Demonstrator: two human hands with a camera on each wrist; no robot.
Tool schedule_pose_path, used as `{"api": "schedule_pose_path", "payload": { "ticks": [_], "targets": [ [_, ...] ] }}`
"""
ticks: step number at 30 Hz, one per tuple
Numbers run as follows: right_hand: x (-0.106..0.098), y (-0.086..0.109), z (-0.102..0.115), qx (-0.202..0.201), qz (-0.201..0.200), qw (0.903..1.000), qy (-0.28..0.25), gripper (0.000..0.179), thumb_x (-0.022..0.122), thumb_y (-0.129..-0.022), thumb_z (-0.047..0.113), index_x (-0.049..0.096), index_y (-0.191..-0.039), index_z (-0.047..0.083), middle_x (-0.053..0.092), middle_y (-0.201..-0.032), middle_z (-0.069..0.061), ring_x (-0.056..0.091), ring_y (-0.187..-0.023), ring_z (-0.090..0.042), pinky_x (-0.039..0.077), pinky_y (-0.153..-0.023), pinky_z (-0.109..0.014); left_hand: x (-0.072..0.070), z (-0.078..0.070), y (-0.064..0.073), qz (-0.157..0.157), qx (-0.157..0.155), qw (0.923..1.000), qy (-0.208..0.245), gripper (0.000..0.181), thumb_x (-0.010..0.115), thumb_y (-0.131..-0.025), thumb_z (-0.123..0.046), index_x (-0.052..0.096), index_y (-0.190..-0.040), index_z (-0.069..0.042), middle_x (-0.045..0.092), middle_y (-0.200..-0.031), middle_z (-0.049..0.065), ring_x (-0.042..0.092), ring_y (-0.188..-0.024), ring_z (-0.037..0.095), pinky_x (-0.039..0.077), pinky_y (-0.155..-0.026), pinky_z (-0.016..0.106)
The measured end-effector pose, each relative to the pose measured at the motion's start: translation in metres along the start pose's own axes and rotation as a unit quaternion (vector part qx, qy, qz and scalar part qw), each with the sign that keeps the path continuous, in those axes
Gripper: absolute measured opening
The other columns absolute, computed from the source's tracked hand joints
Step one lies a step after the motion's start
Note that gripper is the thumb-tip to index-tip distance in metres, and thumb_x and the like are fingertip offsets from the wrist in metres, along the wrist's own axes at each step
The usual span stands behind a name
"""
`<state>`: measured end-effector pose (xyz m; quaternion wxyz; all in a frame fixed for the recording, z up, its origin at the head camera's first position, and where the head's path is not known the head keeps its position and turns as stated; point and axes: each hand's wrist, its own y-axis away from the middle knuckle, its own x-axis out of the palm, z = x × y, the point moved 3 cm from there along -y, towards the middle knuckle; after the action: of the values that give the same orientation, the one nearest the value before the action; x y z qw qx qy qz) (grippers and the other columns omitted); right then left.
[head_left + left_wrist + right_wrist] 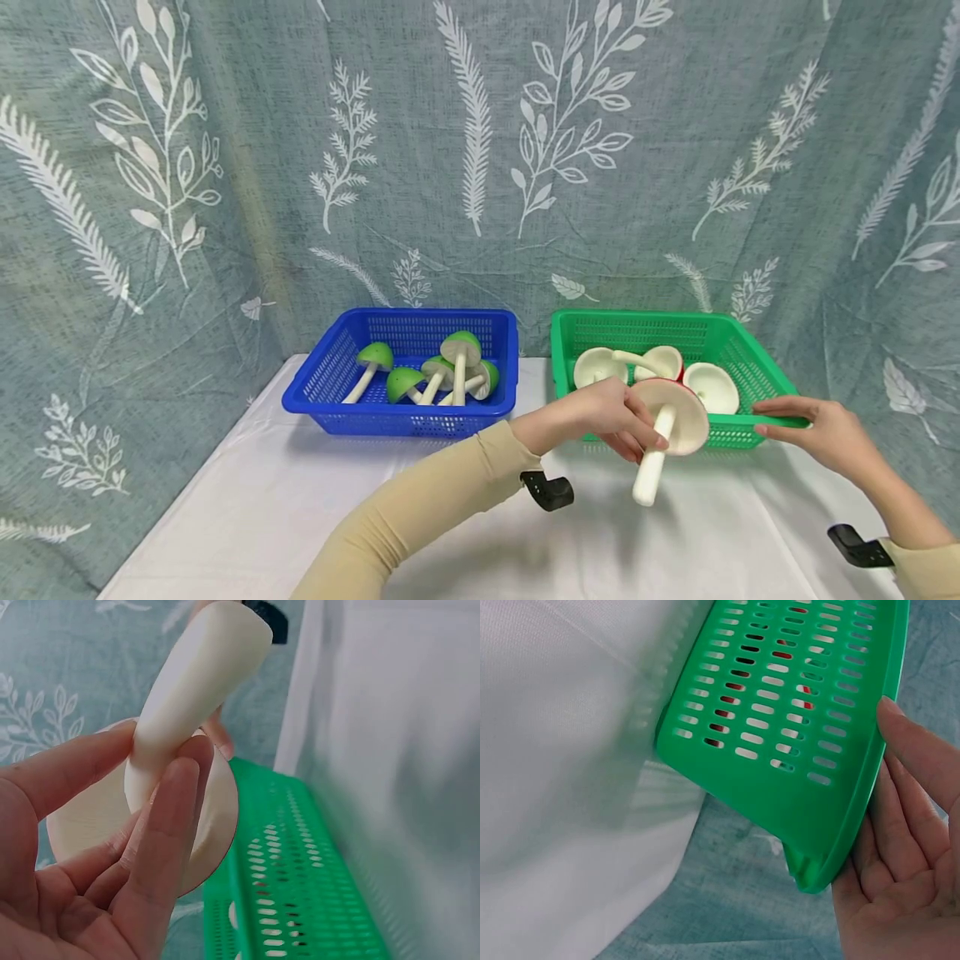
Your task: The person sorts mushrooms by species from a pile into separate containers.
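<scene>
My left hand (611, 417) pinches the white stem of a toy mushroom (684, 421) between thumb and fingers. The mushroom hangs in front of the green basket's near wall, cap underside facing me and stem pointing down; a thin red edge shows on the cap. In the left wrist view the thick stem (195, 675) lies between thumb and fingertips. My right hand (828, 429) grips the rim of the green basket (637, 330) at its near right corner, thumb on the outer side in the right wrist view. Several red-edged white mushrooms (711, 390) lie inside that basket.
To the left stands a blue basket (330, 408) with several green-capped mushrooms (459, 343) in it. Both baskets sit on a white-covered table (247, 508). A grey-green leaf-patterned curtain (420, 167) hangs behind and at the sides.
</scene>
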<state>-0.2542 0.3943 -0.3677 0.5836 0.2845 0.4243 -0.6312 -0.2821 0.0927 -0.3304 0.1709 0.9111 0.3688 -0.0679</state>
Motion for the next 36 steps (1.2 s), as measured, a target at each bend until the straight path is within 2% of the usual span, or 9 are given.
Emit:
{"api": "schedule_pose_path", "payload": {
  "ticks": [5, 10, 15, 17, 20, 22, 24, 30, 36],
  "targets": [
    [-0.001, 0.000, -0.001, -0.004, -0.004, 1.0000, -0.003, 0.044, 0.072, -0.081, 0.044, 0.070, -0.115, 0.015, 0.069, -0.112, -0.013, 0.041, -0.088, 0.020, 0.048, -0.075, -0.052, -0.012, -0.013, -0.009, -0.012, 0.009, 0.9998, -0.011, 0.009, 0.078, -0.077, -0.008, 0.073, -0.082, -0.004, 0.071, -0.071, 0.010, 0.069, -0.061, 0.017, 0.058, -0.062, 0.034],
    [-0.002, 0.000, 0.000, -0.007, -0.011, 0.9999, -0.003, 0.043, 0.073, -0.081, 0.044, 0.070, -0.113, 0.016, 0.067, -0.114, -0.013, 0.030, -0.087, 0.029, 0.047, -0.076, -0.051, -0.027, -0.018, -0.026, -0.046, -0.001, 0.9989, -0.007, 0.010, 0.079, -0.076, -0.011, 0.074, -0.081, -0.005, 0.071, -0.072, 0.011, 0.068, -0.059, 0.016, 0.057, -0.074, 0.042],
    [-0.002, 0.001, 0.001, -0.005, -0.009, 0.9999, -0.006, 0.043, 0.072, -0.081, 0.043, 0.070, -0.114, 0.017, 0.066, -0.117, -0.013, 0.029, -0.088, 0.028, 0.047, -0.077, -0.051, -0.038, -0.014, -0.050, -0.085, -0.013, 0.9960, 0.023, 0.010, 0.080, -0.075, -0.010, 0.074, -0.079, -0.004, 0.071, -0.072, 0.012, 0.068, -0.061, 0.019, 0.057, -0.076, 0.043],
    [-0.001, 0.001, 0.002, -0.003, -0.003, 1.0000, -0.007, 0.044, 0.072, -0.082, 0.044, 0.069, -0.116, 0.016, 0.065, -0.119, -0.015, 0.040, -0.093, 0.020, 0.047, -0.078, -0.051, -0.042, -0.012, -0.059, -0.104, -0.020, 0.9939, 0.031, 0.012, 0.080, -0.075, -0.010, 0.073, -0.080, -0.003, 0.071, -0.073, 0.012, 0.069, -0.063, 0.020, 0.058, -0.074, 0.041],
    [0.000, 0.000, 0.002, 0.000, 0.002, 1.0000, -0.006, 0.045, 0.071, -0.082, 0.045, 0.069, -0.117, 0.016, 0.064, -0.121, -0.016, 0.044, -0.095, 0.015, 0.047, -0.078, -0.051, -0.047, -0.009, -0.071, -0.133, -0.034, 0.9896, 0.044, 0.016, 0.080, -0.075, -0.009, 0.070, -0.083, 0.000, 0.071, -0.073, 0.013, 0.071, -0.073, 0.026, 0.058, -0.067, 0.036],
    [0.001, 0.000, 0.002, -0.001, 0.001, 1.0000, -0.004, 0.045, 0.071, -0.082, 0.046, 0.069, -0.116, 0.017, 0.064, -0.121, -0.016, 0.045, -0.095, 0.013, 0.047, -0.079, -0.051, -0.051, -0.008, -0.075, -0.154, -0.040, 0.9862, 0.046, 0.020, 0.080, -0.075, -0.009, 0.068, -0.087, 0.002, 0.071, -0.073, 0.014, 0.071, -0.079, 0.029, 0.058, -0.066, 0.034],
    [0.001, 0.000, 0.002, -0.004, -0.005, 1.0000, -0.004, 0.044, 0.072, -0.081, 0.045, 0.070, -0.115, 0.017, 0.065, -0.119, -0.016, 0.035, -0.091, 0.022, 0.047, -0.078, -0.051, -0.052, -0.007, -0.077, -0.171, -0.045, 0.9831, 0.048, 0.023, 0.079, -0.075, -0.008, 0.066, -0.090, 0.004, 0.071, -0.074, 0.016, 0.071, -0.085, 0.031, 0.058, -0.067, 0.036],
    [0.001, 0.001, 0.002, -0.009, -0.017, 0.9998, -0.004, 0.041, 0.073, -0.080, 0.043, 0.071, -0.112, 0.016, 0.068, -0.113, -0.011, 0.030, -0.087, 0.029, 0.047, -0.077, -0.050, -0.050, -0.004, -0.079, -0.212, -0.056, 0.9741, 0.055, 0.030, 0.077, -0.075, -0.001, 0.062, -0.100, 0.009, 0.070, -0.076, 0.022, 0.069, -0.088, 0.037, 0.055, -0.082, 0.047],
    [0.000, 0.002, 0.001, -0.009, -0.019, 0.9998, -0.001, 0.042, 0.073, -0.080, 0.045, 0.071, -0.112, 0.017, 0.068, -0.114, -0.011, 0.030, -0.087, 0.029, 0.047, -0.077, -0.047, -0.046, -0.001, -0.085, -0.234, -0.083, 0.9681, 0.035, 0.040, 0.076, -0.076, 0.002, 0.058, -0.111, 0.009, 0.068, -0.079, 0.024, 0.069, -0.088, 0.036, 0.057, -0.078, 0.043]
  ]
}}
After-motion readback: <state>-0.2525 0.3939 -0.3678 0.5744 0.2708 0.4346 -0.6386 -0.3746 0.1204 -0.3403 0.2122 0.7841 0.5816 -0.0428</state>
